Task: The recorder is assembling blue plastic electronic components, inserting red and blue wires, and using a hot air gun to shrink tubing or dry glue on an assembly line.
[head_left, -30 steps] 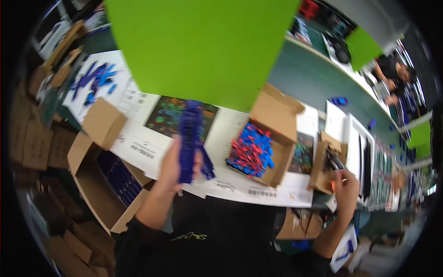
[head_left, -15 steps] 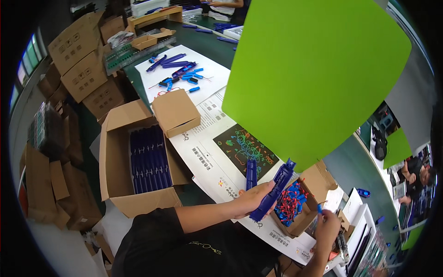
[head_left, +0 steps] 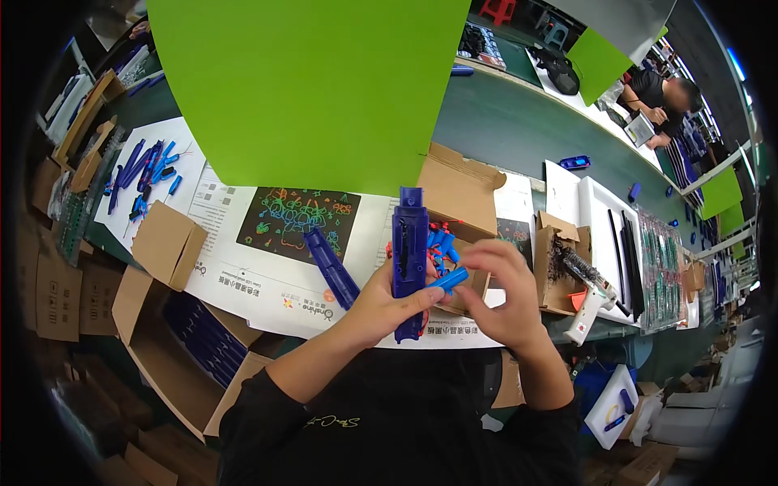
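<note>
My left hand is closed round a long dark blue plastic housing, held upright with a dark slot down its face. A second dark blue shell half slants out beyond the fingers of that hand; whether they grip it is hidden. A blue cylindrical battery lies against the left thumb tip, to the right of the housing. Beside its outer end is my right hand, fingers curved and apart. Behind both hands, more blue batteries with red leads fill an open cardboard box.
A patterned black panel lies on white printed sheets. At the left stands a carton of dark blue shells; a small closed carton sits above it. A glue gun rests right. A green board rises behind.
My right hand has come from the right of the battery box to the housing, bringing a blue battery. The housing is now upright instead of tilted, and my view has turned right.
</note>
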The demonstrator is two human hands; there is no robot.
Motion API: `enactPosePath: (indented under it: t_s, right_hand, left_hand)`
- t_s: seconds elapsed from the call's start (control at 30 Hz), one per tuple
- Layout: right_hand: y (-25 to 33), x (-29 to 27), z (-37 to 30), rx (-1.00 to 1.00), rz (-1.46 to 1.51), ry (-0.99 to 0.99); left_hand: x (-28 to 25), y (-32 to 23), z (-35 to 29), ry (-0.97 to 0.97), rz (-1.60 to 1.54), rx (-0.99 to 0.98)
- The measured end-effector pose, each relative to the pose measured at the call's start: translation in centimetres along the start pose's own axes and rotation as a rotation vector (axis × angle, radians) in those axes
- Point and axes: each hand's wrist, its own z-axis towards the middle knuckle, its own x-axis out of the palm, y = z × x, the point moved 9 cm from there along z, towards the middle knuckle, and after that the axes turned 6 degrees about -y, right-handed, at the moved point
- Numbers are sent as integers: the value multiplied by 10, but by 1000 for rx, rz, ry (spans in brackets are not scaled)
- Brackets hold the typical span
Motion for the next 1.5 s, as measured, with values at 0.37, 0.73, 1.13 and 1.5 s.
enactPosePath:
  t_s: [0.37,0.73,1.13,1.5]
  right_hand:
    - [-50,-9,-12,443,602,-259]
    - [-50,11,-8,489,504,-183]
    - [-52,-2,-7,478,508,-297]
    - [-26,4,3,167,52,-225]
  left_hand:
    - [12,20,5,82,-30,-120]
    - [20,27,6,46,65,-122]
    - [26,21,9,53,122,-64]
    - [16,16,12,6,244,93]
